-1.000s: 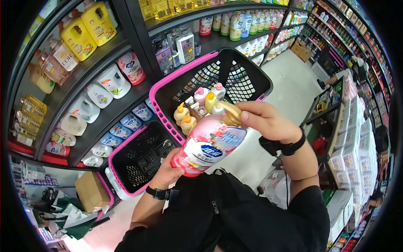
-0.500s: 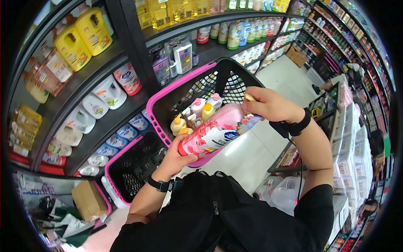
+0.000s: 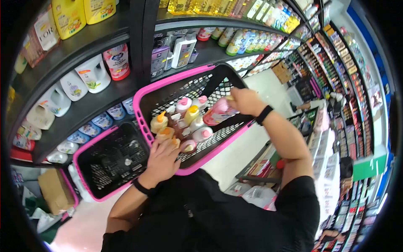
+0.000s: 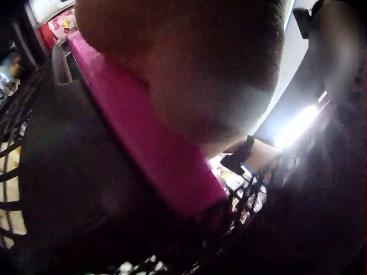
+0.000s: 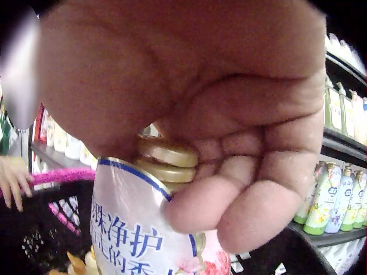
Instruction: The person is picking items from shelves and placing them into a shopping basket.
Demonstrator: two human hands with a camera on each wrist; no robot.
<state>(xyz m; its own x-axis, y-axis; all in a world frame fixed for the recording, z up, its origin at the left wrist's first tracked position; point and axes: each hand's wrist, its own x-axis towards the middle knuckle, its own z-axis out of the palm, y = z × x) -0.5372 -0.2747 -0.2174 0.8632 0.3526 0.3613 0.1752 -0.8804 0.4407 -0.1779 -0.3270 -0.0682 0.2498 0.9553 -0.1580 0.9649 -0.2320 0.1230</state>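
Note:
My right hand (image 3: 247,101) grips a large pink floral pump bottle (image 3: 219,112) by its gold pump top (image 5: 169,163). The bottle is tilted inside the black shopping basket with the pink rim (image 3: 176,79), at its right end. My left hand (image 3: 163,163) lies over the basket's near left rim with fingers extended, beside the orange-topped bottles (image 3: 159,122). In the left wrist view, the dark underside of a hand (image 4: 189,74) overlaps the pink rim (image 4: 137,126). Several more pump bottles, including one with a yellow top (image 3: 192,111), stand at the basket's left end.
A second pink-rimmed black basket (image 3: 117,147) sits to the left. Shelves ahead hold white jugs (image 3: 93,74), yellow jugs (image 3: 69,19) and a grey-white pump bottle (image 3: 183,51). A cardboard box (image 3: 55,191) is at far left; stacked white packs (image 3: 323,164) line the right side.
The pink bottle has gone from between both hands down into the basket, held by the right hand alone. My left hand has let go of it and moved to the basket's rim.

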